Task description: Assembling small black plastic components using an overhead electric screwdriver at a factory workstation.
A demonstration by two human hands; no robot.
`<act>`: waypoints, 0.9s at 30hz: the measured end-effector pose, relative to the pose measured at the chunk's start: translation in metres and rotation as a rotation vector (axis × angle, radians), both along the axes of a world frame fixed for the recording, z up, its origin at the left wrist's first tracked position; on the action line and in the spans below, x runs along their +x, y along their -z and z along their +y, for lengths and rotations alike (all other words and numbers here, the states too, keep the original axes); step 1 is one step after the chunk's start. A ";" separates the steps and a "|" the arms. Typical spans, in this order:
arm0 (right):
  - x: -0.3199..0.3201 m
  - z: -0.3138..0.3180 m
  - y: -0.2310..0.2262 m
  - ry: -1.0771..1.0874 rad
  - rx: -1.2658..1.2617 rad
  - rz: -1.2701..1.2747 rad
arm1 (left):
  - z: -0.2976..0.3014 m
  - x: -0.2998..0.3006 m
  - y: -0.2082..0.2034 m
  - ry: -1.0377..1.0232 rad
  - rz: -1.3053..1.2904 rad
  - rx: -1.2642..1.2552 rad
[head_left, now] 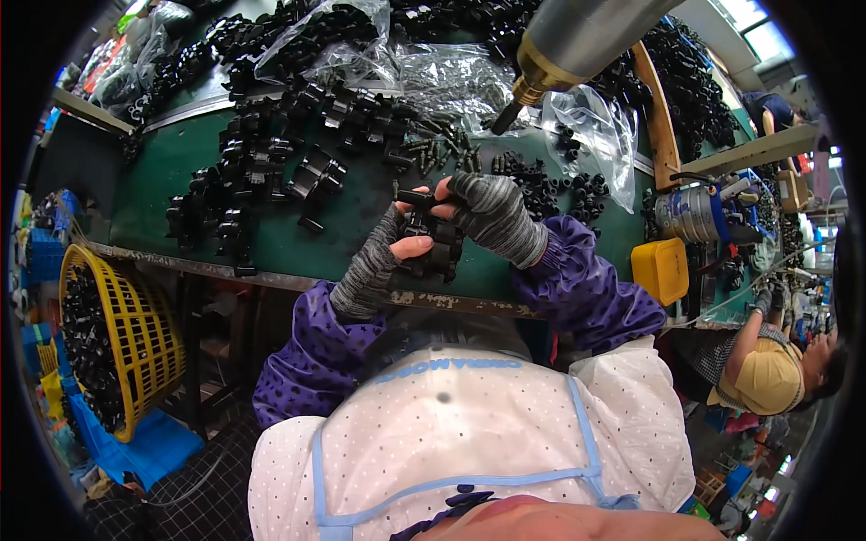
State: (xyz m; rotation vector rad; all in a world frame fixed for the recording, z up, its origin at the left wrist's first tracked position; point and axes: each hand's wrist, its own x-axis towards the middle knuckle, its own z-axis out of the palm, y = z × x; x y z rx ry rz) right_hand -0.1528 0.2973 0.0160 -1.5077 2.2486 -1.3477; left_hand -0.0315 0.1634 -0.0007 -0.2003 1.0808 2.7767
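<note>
Over the front edge of the green bench, my left hand, in a grey fingerless glove, is closed on a black ribbed plastic part, its thumb lying across it. My right hand, gloved the same way, pinches at the upper end of that part, close to a short dark cylindrical piece. Whether the right fingers grip this piece or only touch it, I cannot tell. Just beyond my hands lie a pile of small greenish metal pins and, to the right, many small black sleeves.
Black plastic parts crowd the bench's left. Clear plastic bags lie at the back. A metal power driver hangs overhead. A yellow tub stands right, a yellow basket of black parts left. Another person works at far right.
</note>
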 end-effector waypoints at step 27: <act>-0.007 -0.011 -0.014 -0.020 0.177 -0.049 | 0.005 0.004 -0.001 -0.081 -0.021 -0.169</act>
